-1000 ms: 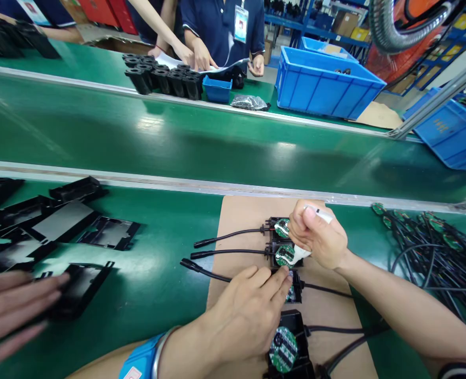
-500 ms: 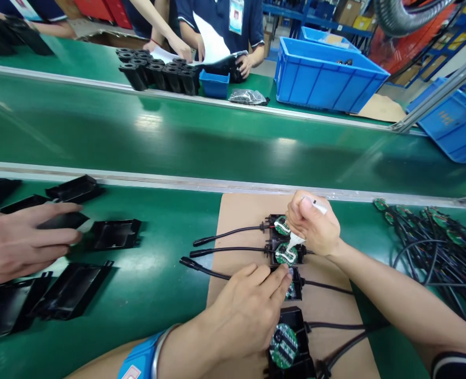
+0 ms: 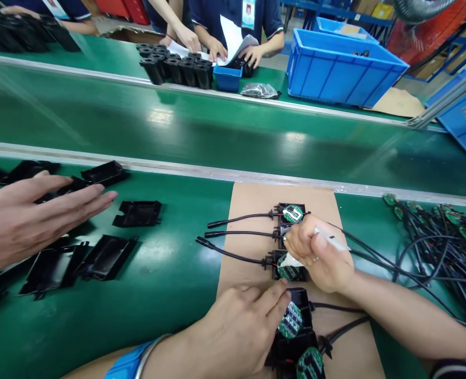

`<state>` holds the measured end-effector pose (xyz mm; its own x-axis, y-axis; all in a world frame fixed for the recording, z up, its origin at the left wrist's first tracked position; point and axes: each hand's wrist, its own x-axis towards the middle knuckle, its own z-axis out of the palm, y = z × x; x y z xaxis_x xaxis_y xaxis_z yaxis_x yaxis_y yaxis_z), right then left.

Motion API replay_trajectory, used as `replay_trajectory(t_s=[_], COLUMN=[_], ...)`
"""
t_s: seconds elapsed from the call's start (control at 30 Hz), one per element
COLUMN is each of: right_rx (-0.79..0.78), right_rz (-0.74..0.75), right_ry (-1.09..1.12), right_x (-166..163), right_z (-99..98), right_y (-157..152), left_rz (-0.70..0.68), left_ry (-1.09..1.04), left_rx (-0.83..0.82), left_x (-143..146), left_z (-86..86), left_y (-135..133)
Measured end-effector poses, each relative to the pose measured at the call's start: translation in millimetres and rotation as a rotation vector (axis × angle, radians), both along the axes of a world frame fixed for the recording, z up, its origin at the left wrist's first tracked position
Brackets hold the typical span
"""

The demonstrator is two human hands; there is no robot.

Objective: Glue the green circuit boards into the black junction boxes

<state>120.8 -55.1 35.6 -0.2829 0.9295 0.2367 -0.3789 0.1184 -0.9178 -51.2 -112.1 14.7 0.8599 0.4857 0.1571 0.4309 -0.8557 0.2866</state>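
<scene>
On the cardboard, right hand clamps a white tube, dabbing a green board; left hand, flat, braces a housing; steady aim needed.

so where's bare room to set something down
Free: green mat between black covers and cardboard sheet; the sheet's far strip. Crowded: housings by left hand and right hand with white tube; cable pile at right.

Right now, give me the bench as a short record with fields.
right hand: grips white tube, tip on round green board
left hand: open, flat on cardboard sheet, fingertips by a black box
left side: another person's hand over black covers
right side: cable pile
far side: blue crate
</scene>
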Motion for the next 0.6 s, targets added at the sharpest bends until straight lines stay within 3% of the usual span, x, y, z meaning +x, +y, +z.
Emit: replay_trajectory(t_s=[0.6], right_rx=[-0.021], right_rz=[-0.032], right_ry=[-0.087], right_x=[18], right_z=[-1.7], right_y=[-13], left_rz=[0.016], left_ry=[0.024], left_rx=[0.009], left_x=[0], left_z=[-9.0], left_y=[0])
